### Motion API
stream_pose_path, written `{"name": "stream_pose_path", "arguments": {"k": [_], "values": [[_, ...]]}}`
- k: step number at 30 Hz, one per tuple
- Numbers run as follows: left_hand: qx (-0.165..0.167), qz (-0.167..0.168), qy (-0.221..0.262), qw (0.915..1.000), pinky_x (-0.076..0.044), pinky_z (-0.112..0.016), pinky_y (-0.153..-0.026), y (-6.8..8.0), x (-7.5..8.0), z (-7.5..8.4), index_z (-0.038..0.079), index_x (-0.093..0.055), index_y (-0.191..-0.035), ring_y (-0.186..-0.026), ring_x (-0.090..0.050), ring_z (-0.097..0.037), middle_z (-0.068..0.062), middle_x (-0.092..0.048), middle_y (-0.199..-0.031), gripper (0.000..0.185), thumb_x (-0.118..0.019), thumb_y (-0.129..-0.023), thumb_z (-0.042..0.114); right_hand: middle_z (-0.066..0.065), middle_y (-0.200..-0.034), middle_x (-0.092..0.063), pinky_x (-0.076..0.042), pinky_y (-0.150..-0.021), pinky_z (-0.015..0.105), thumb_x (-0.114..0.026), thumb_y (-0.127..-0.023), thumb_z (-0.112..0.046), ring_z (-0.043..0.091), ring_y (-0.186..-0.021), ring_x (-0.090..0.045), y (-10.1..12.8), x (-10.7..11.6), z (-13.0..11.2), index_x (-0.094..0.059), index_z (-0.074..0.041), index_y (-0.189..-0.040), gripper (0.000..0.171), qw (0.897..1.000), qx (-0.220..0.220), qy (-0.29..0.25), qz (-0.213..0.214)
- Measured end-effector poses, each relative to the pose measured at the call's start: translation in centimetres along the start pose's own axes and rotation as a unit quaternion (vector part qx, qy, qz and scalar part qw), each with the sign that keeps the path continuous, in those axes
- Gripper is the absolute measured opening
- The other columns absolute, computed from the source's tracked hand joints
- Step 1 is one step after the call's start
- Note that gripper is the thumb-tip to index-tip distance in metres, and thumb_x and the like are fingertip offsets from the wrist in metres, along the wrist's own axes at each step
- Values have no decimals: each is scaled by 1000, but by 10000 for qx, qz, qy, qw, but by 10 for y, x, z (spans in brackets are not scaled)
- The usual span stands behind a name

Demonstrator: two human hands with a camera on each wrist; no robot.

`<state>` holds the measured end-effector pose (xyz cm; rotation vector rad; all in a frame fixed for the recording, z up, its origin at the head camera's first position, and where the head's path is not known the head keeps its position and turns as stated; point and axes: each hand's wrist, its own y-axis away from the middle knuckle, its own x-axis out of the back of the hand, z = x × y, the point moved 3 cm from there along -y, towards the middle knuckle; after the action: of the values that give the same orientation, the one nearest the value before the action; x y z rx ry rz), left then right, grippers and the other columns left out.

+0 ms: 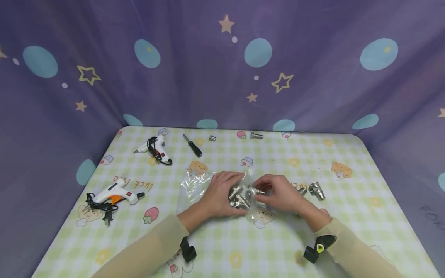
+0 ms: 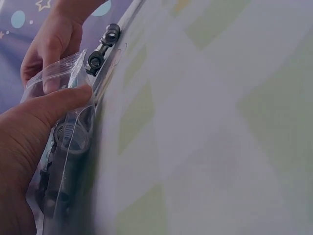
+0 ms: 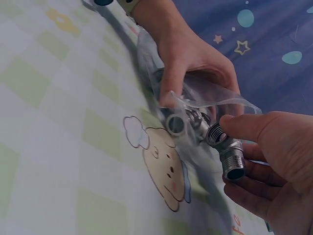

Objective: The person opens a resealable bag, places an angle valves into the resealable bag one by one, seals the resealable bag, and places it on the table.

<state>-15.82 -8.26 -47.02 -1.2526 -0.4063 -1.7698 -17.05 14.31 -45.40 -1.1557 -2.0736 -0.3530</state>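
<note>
Star-print purple drapes behind a checked tabletop (image 1: 313, 162). Clear plastic bag (image 1: 194, 185) of metal pipe fittings (image 1: 240, 195) at centre, mouth turned toward the right hand (image 1: 278, 193); left hand (image 1: 219, 193) clamped on the bag's edge, thumb pinning the film over the fittings. Right hand closed round one threaded fitting (image 3: 227, 152), long axis pointing down and away from the bag mouth, just beside it. More loose fittings (image 1: 314, 190) just beyond the right hand. Farther out on the left: two glue guns (image 1: 116, 195) and a screwdriver (image 1: 192, 146).
</note>
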Motion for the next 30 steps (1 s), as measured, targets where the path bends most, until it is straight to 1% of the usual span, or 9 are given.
{"name": "stream_pose_path", "arguments": {"k": [4,6,8,11,14,18,23,26,30], "values": [[63,-1,12,10000,-39,-51,-123,2,2,-3,13,-52,-157,-142,-53,-26,-2,-57,-154,115,-97,-62,62,-2,-102,-77,-63,-81,28,-87,-89,-22,9,-90,-72,-5,-8,-5,-78,-12,-111,26,9999,115,58,111],[71,-27,46,10000,-39,-51,-124,2,1,-4,13,-52,-157,-142,-53,-26,-2,-57,-155,116,-97,-63,62,-3,-99,-76,-63,-79,27,-88,-88,-23,8,-87,-71,-7,-11,-6,-78,-12,-108,25,9993,160,218,262],[65,17,74,10000,-39,-51,-123,2,2,-4,13,-52,-157,-142,-53,-26,-2,-57,-154,116,-97,-62,62,-3,-96,-75,-62,-77,26,-89,-86,-23,8,-85,-70,-9,-13,-8,-77,-13,-105,24,9981,151,399,448],[29,63,81,9999,-39,-51,-123,1,2,-4,13,-53,-156,-141,-54,-26,-3,-58,-153,116,-98,-62,61,-4,-92,-74,-60,-74,26,-91,-84,-24,7,-81,-67,-9,-15,-10,-78,-12,-103,25,9951,41,697,699],[-35,51,55,10000,-40,-51,-122,0,2,-3,12,-53,-156,-140,-54,-26,-3,-58,-153,115,-98,-62,62,-2,-91,-74,-58,-72,26,-92,-83,-24,8,-80,-65,-8,-17,-11,-78,-10,-102,27,9927,-112,868,827],[-81,45,20,10000,-40,-51,-121,-1,1,-2,11,-53,-156,-140,-55,-26,-3,-59,-152,115,-97,-62,62,-2,-89,-73,-56,-71,26,-92,-83,-25,8,-79,-63,-8,-19,-11,-79,-9,-102,29,9915,-164,955,873],[-44,44,3,10000,-40,-52,-122,-2,0,-2,11,-53,-156,-140,-55,-26,-3,-59,-152,116,-97,-62,63,-5,-81,-69,-51,-67,23,-93,-81,-27,5,-72,-57,-9,-21,-11,-78,-13,-95,25,9903,-106,1051,904],[-14,32,18,10000,-40,-52,-121,-2,0,-1,12,-53,-156,-139,-55,-26,-4,-59,-151,115,-97,-62,63,-7,-77,-67,-48,-63,22,-93,-82,-28,4,-68,-54,-9,-22,-10,-76,-15,-90,23,9905,-118,1026,902],[57,-22,52,10000,-40,-52,-121,0,-2,0,12,-53,-156,-139,-55,-27,-4,-60,-150,115,-97,-62,63,-9,-75,-65,-47,-62,21,-91,-84,-30,2,-66,-52,-8,-22,-11,-75,-18,-89,20,9926,-198,943,741]]}}
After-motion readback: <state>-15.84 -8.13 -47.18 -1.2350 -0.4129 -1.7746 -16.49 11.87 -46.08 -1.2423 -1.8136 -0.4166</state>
